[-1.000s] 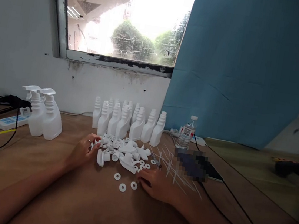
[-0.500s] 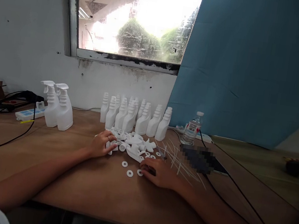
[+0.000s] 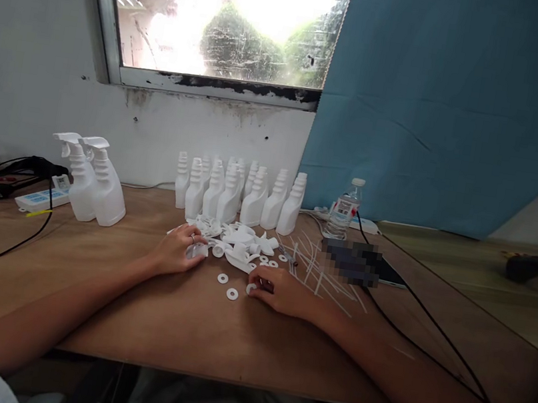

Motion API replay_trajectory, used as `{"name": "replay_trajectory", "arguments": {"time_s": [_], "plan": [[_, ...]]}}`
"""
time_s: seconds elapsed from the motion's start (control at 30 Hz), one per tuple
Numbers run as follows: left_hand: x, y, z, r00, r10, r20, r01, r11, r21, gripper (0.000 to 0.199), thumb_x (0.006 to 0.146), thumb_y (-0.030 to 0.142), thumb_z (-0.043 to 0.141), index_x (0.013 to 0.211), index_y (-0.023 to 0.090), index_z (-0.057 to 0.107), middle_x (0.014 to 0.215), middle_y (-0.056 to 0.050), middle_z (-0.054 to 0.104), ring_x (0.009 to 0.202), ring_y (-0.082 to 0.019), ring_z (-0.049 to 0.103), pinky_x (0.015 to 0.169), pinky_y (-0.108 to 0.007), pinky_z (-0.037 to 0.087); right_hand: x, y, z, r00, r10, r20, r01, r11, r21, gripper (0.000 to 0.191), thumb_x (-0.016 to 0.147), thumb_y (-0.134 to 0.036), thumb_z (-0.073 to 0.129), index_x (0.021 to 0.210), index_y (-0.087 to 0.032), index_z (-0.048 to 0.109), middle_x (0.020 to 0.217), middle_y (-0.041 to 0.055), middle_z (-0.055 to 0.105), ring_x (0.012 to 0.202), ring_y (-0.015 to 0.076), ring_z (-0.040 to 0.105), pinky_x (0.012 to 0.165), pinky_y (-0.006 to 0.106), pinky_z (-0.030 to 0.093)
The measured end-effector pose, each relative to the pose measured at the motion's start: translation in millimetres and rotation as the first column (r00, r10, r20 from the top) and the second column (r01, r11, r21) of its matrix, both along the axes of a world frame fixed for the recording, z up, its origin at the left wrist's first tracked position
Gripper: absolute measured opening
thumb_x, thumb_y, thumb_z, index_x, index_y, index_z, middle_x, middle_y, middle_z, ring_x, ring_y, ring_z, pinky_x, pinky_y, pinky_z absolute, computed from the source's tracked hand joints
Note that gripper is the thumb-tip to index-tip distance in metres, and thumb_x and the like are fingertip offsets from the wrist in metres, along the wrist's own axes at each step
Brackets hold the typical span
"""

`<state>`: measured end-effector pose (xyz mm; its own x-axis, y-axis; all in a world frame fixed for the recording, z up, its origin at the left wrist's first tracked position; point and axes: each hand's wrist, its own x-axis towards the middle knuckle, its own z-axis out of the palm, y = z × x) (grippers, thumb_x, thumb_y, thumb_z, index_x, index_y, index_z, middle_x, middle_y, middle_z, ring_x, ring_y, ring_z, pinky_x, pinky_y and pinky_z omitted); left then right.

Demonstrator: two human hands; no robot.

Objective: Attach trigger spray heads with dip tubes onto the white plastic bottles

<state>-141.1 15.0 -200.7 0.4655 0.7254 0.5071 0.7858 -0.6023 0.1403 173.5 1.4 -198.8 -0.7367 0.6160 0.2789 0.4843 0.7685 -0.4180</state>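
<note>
Touching a washer with right hand and white piece with left hand, can't tell if actually gripping either, but best to pinch washer rims lightly tbh.

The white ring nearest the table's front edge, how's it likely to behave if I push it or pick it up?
The ring is probably light, being small and thin. Pushed, it should slide rather than tip, since it lies flat on the table. Its low edge may make it fiddly to pinch. I can't tell whether it's stiff.
</note>
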Motion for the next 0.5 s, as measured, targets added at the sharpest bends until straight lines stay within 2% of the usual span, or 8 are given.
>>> {"name": "replay_trajectory", "arguments": {"time_s": [0.1,0.2,0.27,0.37,0.5], "plan": [[1.5,-1.8,2.3,0.999,-0.034,0.007,0.034,0.999,0.008,0.028,0.079,0.034,0.064,0.105,0.024,0.068,0.107,-0.007,0.062,0.102,-0.025,0.056,0.094,-0.042,0.046,0.8,-0.1,-0.9,1.0,0.019,0.02,-0.021,0.995,0.096,0.013,0.09,-0.029,0.056,0.09,-0.017,0.061,0.08,0.0028,0.063,0.073,0.0132,0.057,0.07,0.025,0.043],[9.9,-12.1,8.9,0.981,-0.085,0.172,0.079,0.996,0.036,0.024,0.079,0.033,0.066,0.1,0.02,0.067,0.105,-0.008,0.063,0.099,-0.023,0.058,0.092,-0.039,0.047,1.7,1.1,-1.6,0.999,0.035,-0.01,-0.031,0.969,0.243,0.015,0.093,-0.03,0.052,0.089,-0.018,0.061,0.081,0.0038,0.064,0.076,0.0144,0.058,0.074,0.027,0.043],[20.3,-24.7,14.4,0.937,-0.101,0.333,0.101,0.995,0.018,0.026,0.08,0.033,0.066,0.102,0.019,0.065,0.098,-0.006,0.064,0.09,-0.019,0.059,0.085,-0.034,0.049,1.5,1.7,-1.1,0.996,0.021,-0.086,0.008,0.947,0.322,0.016,0.093,-0.029,0.051,0.088,-0.017,0.06,0.079,0.004,0.064,0.073,0.0141,0.058,0.072,0.027,0.043],[40.3,-46.0,17.9,0.856,-0.084,0.51,0.142,0.987,-0.077,0.028,0.082,0.034,0.066,0.105,0.018,0.064,0.087,-0.003,0.064,0.078,-0.015,0.056,0.078,-0.03,0.048,0.3,0.8,1.2,0.971,-0.019,-0.236,0.108,0.922,0.372,0.013,0.093,-0.026,0.051,0.088,-0.017,0.059,0.078,0.0033,0.065,0.071,0.0132,0.058,0.071,0.026,0.044],[63.8,-63.7,10.1,0.763,-0.143,0.63,0.339,0.919,-0.203,0.034,0.083,0.034,0.067,0.11,0.015,0.063,0.095,-0.006,0.067,0.084,-0.016,0.06,0.081,-0.03,0.05,-0.1,-3.8,3.7,0.929,-0.012,-0.37,0.186,0.88,0.437,0.007,0.091,-0.021,0.051,0.09,-0.017,0.057,0.073,0.0011,0.062,0.065,0.011,0.058,0.067,0.024,0.045]]}}
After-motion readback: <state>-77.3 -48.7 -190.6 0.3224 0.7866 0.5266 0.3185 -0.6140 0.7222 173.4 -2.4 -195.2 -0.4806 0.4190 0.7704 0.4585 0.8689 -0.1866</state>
